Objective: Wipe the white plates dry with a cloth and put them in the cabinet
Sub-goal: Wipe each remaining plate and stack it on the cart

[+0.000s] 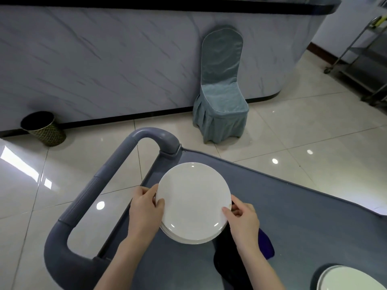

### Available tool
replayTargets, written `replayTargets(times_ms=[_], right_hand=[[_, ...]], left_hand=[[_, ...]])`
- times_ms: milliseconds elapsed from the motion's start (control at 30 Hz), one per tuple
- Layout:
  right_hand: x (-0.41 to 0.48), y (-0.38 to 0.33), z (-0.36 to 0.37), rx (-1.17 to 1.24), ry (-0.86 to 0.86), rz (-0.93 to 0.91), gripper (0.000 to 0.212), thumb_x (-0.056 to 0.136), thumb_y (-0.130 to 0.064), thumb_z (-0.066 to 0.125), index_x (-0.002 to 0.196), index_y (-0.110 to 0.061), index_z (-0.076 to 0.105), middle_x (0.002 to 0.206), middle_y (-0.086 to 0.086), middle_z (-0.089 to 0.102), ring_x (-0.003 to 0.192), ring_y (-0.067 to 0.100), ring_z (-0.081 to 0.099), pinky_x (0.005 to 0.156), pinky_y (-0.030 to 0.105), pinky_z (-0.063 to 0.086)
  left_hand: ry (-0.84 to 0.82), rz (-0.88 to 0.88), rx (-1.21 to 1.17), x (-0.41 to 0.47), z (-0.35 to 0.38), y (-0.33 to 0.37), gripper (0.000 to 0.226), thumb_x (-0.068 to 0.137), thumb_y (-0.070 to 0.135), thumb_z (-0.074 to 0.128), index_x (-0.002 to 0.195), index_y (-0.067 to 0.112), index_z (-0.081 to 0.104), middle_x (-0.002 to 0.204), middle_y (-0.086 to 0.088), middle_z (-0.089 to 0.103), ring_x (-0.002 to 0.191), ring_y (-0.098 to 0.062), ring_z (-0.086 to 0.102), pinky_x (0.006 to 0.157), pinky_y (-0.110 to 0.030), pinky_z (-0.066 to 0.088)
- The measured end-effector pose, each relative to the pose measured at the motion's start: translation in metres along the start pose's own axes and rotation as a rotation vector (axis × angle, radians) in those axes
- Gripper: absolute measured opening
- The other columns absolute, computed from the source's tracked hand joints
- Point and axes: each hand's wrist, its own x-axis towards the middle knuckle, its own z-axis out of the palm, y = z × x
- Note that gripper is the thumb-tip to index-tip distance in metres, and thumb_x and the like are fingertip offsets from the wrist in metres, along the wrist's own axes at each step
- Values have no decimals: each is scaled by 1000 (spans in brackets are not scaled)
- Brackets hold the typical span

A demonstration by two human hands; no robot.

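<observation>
Plainly, my left hand (146,206) and right hand (243,218) each gripped an opposite rim of the stack of white plates (192,201), at the handle end of the grey cart (293,206). I judged that thumbs on top and a level, even hold would stop lower plates sliding.

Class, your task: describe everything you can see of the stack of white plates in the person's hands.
The stack of white plates is round, glossy and ceramic-looking, with small light glints on the top plate. Several rims show layered at its lower edge. It lies roughly level over the grey cart top. The left hand grips its left rim, thumb on top; the right hand pinches its right rim. Whether it rests on the cart or is lifted cannot be told.
</observation>
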Motion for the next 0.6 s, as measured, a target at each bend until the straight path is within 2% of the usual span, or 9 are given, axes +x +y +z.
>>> replayTargets(times_ms=[67, 200, 267, 333, 367, 433, 500, 600], right_hand=[[1, 2, -1, 2, -11, -9, 39, 86, -7, 71, 114, -34, 71, 95, 1, 55, 76, 6, 59, 67, 7, 40], [1, 5, -8, 55, -36, -17, 30, 89, -13, 71, 112, -32, 70, 97, 0, 57, 79, 5, 59, 66, 3, 42], [-3, 8, -20, 106, -27, -15, 24, 90, -14, 71, 108, -30, 71, 98, -1, 60, 80, 4, 60, 70, 7, 46], [-8, 15, -36, 111, -8, -24, 21, 91, -15, 70, 106, -28, 73, 97, -3, 62, 82, 6, 62, 78, 22, 53], [-11, 20, -47, 92, 10, -38, 21, 91, -15, 69, 106, -28, 73, 95, -4, 63, 82, 6, 62, 80, 26, 53], [-18, 32, -68, 34, 50, -73, 22, 91, -14, 69, 104, -32, 72, 92, -7, 63, 82, 3, 62, 79, 22, 50], [-26, 50, -94, -22, 106, -78, 22, 90, -12, 70, 101, -30, 73, 90, -8, 63, 80, 3, 63, 79, 22, 49], [-40, 85, -145, -103, 209, -49, 20, 88, -8, 71, 104, -20, 76, 89, -7, 63, 80, 5, 62, 79, 29, 51]], left_hand=[[26, 11, 76, -2, 1, -1, 20, 87, 8, 66, 107, 11, 68, 91, 13, 41, 84, -12, 49, 71, -15, 38], [75, 1, 86, -9, 4, 5, 39, 90, 10, 67, 128, 13, 62, 99, 5, 44, 94, -19, 51, 81, -28, 45], [112, 45, 36, -18, 9, 14, 41, 91, 11, 66, 131, 19, 61, 103, 6, 46, 94, -15, 51, 83, -26, 45], [119, 134, -19, -31, 20, 28, 37, 90, 11, 66, 124, 26, 64, 100, 10, 49, 88, -7, 52, 78, -16, 42], [99, 183, -50, -39, 28, 37, 33, 90, 10, 66, 118, 27, 66, 96, 11, 51, 86, -5, 54, 74, -9, 40], [17, 276, -103, -57, 49, 54, 27, 87, 6, 67, 104, 26, 70, 86, 13, 56, 82, -4, 56, 69, -4, 40], [-122, 318, -130, -82, 79, 68, 24, 86, 4, 68, 93, 28, 71, 78, 13, 61, 78, -5, 58, 68, -7, 41], [-342, 291, -180, -126, 129, 85, 24, 85, 6, 71, 88, 29, 72, 67, 14, 61, 67, -5, 58, 66, -14, 44]])
